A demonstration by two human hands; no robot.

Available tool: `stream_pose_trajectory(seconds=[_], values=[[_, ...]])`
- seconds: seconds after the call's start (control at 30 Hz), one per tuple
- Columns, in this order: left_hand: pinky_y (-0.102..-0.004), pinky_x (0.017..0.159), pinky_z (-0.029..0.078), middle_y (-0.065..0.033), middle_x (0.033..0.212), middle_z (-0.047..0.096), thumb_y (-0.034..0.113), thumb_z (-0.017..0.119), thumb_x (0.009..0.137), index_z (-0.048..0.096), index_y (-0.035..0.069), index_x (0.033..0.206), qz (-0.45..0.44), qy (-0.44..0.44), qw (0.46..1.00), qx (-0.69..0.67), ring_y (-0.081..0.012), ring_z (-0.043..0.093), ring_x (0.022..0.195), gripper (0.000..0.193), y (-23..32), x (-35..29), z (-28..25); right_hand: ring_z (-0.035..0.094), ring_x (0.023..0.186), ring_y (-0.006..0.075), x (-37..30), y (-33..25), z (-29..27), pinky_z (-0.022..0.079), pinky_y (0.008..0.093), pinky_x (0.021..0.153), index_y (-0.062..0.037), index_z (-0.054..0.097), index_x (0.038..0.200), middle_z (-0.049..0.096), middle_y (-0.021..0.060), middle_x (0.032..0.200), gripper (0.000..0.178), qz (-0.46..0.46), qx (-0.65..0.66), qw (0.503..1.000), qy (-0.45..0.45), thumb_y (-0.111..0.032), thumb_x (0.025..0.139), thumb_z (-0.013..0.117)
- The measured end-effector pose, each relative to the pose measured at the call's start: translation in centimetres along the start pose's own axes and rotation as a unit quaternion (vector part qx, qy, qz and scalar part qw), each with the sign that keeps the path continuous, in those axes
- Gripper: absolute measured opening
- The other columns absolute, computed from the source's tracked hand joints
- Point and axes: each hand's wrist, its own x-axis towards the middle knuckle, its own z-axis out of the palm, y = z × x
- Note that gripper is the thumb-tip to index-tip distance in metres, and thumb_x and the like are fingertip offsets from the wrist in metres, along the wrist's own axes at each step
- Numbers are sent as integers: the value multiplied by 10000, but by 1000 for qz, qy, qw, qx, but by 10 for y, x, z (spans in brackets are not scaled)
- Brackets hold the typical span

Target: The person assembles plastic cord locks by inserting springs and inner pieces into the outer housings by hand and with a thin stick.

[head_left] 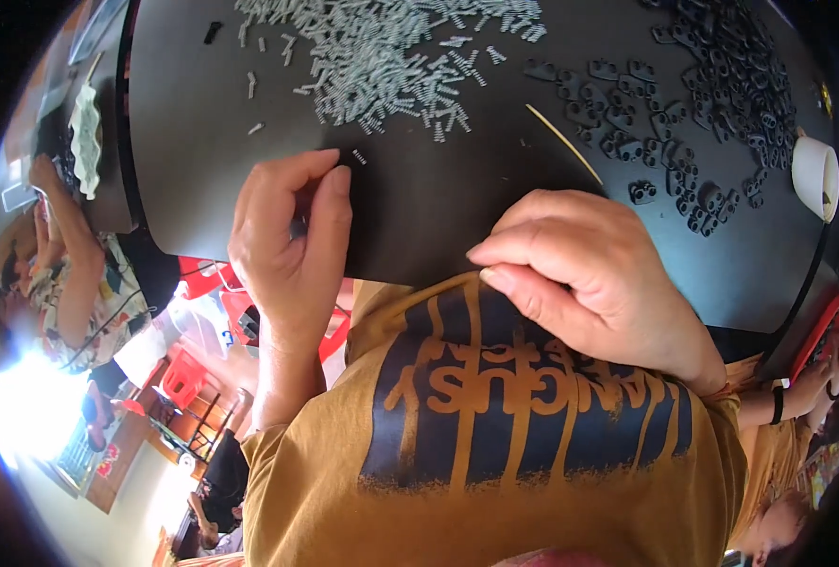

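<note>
My left hand (292, 222) is above the near left part of the dark table (188, 180), fingers curled and the tips of thumb and index finger close together. Just beyond those tips lies a single small spring (359, 157). A dark patch shows inside the curled fingers; I cannot tell if it is a part or the table behind. At the near edge, in front of my shirt, my right hand (590, 269) pinches thumb against index finger; whatever is between them is too small to make out. A large heap of small metal springs (372, 66) spreads beyond my left hand.
Many small black plastic parts (741, 85) are piled at the far right, some scattered toward my right hand. A thin wooden stick (566, 144) lies between the heaps. A white cup (815, 178) is at the right edge. Other people sit at both sides.
</note>
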Motion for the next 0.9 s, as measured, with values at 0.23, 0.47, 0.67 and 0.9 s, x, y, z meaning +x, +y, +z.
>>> stream_pose_trajectory(seconds=[0.23,0.47,0.67,0.9], values=[[-230,521,404,-59,714,528,0,629,711,588,18,831,-23,-85,996,3,-126,522,592,127,6,9,-2,547,618,235,3,0,4,436,324,531,-37,577,798,555,72,710,78,12,11,999,42,-91,747,599],[-262,552,425,-70,730,520,-2,602,723,561,22,832,-3,-116,991,70,-170,534,618,118,7,17,-5,546,627,239,2,2,5,440,328,539,-38,575,791,551,75,715,72,-14,0,999,39,-96,754,593],[-270,554,428,-76,743,517,7,598,728,543,16,842,-39,-193,978,62,-172,539,625,128,13,28,-17,545,647,246,0,1,2,441,341,554,-36,570,790,546,77,728,77,-12,10,1000,19,-100,753,592],[-288,541,415,-84,715,506,15,588,712,527,25,792,8,-257,964,65,-203,521,603,101,-1,39,-19,555,609,186,1,2,1,432,266,526,-11,592,826,572,77,714,93,-44,-17,999,23,-16,734,601]])
